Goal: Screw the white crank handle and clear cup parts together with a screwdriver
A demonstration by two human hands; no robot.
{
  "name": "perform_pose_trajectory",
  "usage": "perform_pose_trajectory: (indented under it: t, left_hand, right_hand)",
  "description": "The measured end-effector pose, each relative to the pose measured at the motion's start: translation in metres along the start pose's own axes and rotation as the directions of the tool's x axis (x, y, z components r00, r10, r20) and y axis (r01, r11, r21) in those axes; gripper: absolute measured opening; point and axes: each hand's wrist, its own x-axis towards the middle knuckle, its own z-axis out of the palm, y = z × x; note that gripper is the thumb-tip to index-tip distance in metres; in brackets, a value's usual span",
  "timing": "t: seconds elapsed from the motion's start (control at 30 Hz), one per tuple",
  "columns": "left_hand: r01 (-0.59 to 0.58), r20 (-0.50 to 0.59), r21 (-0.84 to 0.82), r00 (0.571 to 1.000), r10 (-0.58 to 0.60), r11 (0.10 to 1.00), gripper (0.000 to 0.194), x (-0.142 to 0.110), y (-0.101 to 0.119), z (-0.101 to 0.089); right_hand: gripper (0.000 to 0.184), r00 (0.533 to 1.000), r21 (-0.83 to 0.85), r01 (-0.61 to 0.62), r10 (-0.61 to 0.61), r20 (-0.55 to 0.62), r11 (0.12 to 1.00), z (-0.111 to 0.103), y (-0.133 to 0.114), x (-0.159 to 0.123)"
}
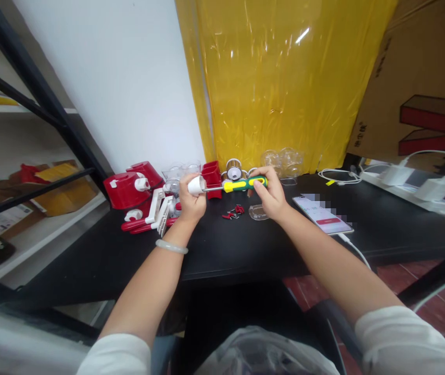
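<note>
My left hand [191,202] is closed around a small white cup-shaped plastic part [196,185], its open end facing right. In my right hand [272,195] is a screwdriver [245,184] with a green and yellow handle, held level. Its metal shaft points left, and the tip reaches into or against the white part; I cannot tell which. Below the screwdriver, small red pieces and screws [234,211] lie on the black table [241,245]. A clear plastic piece [258,212] rests beside my right hand, partly covered by it.
Red housings [126,189] and white-and-red handles [154,213] are piled at the left. Behind my hands stand a red open part [211,174], a round slotted drum [233,170] and clear plastic parts [284,159]. A phone [323,214] on a cable and a power strip [409,190] lie at right.
</note>
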Motion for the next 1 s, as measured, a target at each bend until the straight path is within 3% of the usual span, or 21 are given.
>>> perform_pose_trajectory:
  t: [0.1,0.23,0.4,0.57,0.7,0.83,0.93,1.0]
  left_hand:
    - [-0.111,-0.080,0.048,0.990,0.115,0.993,0.039,0.001,-0.001,-0.001]
    - [-0.137,-0.051,0.037,0.989,0.139,0.990,0.043,0.003,-0.005,-0.003]
    - [-0.165,-0.102,0.097,0.979,0.175,0.981,0.042,0.003,-0.009,-0.005]
    - [-0.321,-0.059,0.109,0.943,0.328,0.941,0.033,0.005,-0.005,-0.007]
    - [-0.413,-0.041,0.142,0.906,0.422,0.900,0.030,0.010,-0.001,-0.008]
    - [-0.515,0.038,0.156,0.856,0.516,0.843,0.035,0.009,0.006,-0.006]
    - [-0.379,0.024,0.134,0.925,0.379,0.916,0.040,0.007,0.012,-0.002]
    - [-0.245,-0.003,0.106,0.969,0.247,0.964,0.046,0.006,0.015,0.000]
  right_hand:
    - [0.036,0.995,-0.008,-0.088,0.088,0.041,0.996,0.000,-0.002,0.004]
    - [0.040,0.983,0.016,-0.167,0.165,0.080,0.986,0.002,-0.002,0.009]
    - [0.045,0.943,0.045,-0.323,0.317,0.098,0.945,0.006,0.000,0.010]
    - [0.050,0.908,0.084,-0.418,0.412,0.074,0.905,0.005,0.005,0.013]
    - [0.050,0.843,0.057,-0.538,0.536,0.051,0.841,0.005,0.009,0.014]
    - [0.048,0.743,0.023,-0.669,0.669,-0.019,0.743,0.006,0.011,0.017]
    - [0.036,0.715,0.109,-0.692,0.698,-0.041,0.714,0.007,0.010,0.020]
    - [0.018,0.769,0.237,-0.623,0.639,0.012,0.746,0.006,0.010,0.021]
